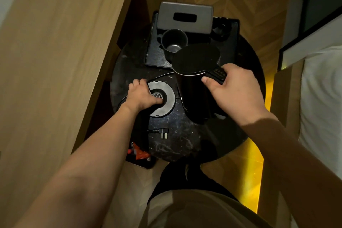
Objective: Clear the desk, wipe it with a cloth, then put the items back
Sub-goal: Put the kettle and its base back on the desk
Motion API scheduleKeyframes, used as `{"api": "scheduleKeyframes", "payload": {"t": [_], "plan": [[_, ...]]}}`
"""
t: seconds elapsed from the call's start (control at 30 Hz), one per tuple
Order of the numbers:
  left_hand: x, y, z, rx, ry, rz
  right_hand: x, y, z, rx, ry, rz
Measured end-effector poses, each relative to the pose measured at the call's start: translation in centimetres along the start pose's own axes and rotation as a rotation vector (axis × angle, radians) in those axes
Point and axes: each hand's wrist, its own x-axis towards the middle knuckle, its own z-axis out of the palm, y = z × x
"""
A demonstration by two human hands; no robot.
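your forearms fill the near part of the view, reaching out over a round dark marble table (185, 144), the desk you are meant to clear.

your right hand (238, 89) is curled round the handle of the black kettle (196, 79), thumb laid along its near side. the kettle stands beside its base (162, 98), to the right of it, not on it; whether it rests on the table or is just clear of it, i cannot tell. your left hand (142, 96) grips the round base, fingers over its far-left rim and thumb pressed near the centre connector.

this looks like the clearing stage, with most things not yet off the table. to do it well, carry the kettle upright and take the base flat, but mind the cord: the plug (163, 133) lies loose on the table near you, unplugged, so gather it first or it may drag and catch the table edge.

at the far side a black tray (155, 55) holds a grey tissue box (185, 17), a dark mug (174, 42) that looks empty, and a small dark dish-like thing (222, 27) i cannot make out. no tissue shows in the box slot. low at the table's left edge, a dark bin (142, 161) seems to hold a red wrapper (140, 152).
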Motion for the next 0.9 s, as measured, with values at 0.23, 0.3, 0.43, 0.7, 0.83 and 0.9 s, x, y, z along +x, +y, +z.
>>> {"api": "scheduleKeyframes", "payload": {"t": [0.23,0.3,0.43,0.7,0.83,0.9], "plan": [[-2.5,-1.9,-2.2,-0.139,0.095,-0.171,-0.2,-2.8,0.2,-0.013,0.02,-0.064],[-3.6,-2.9,-3.3,-0.117,0.167,-0.256,-0.2,-4.1,0.6,-0.008,0.019,-0.105],[-6.8,-4.9,-4.7,-0.075,0.316,-0.381,-0.6,-6.9,1.7,0.037,-0.024,-0.214],[-17.5,-9.5,-4.9,-0.263,0.474,-0.774,-3.6,-13.0,4.4,0.191,-0.228,-0.533],[-23.8,-11.6,-2.9,-0.291,0.541,-0.959,-6.9,-15.7,6.0,0.257,-0.352,-0.682],[-26.8,-12.7,-1.6,-0.319,0.576,-1.037,-9.1,-17.1,6.8,0.266,-0.403,-0.749]]}}
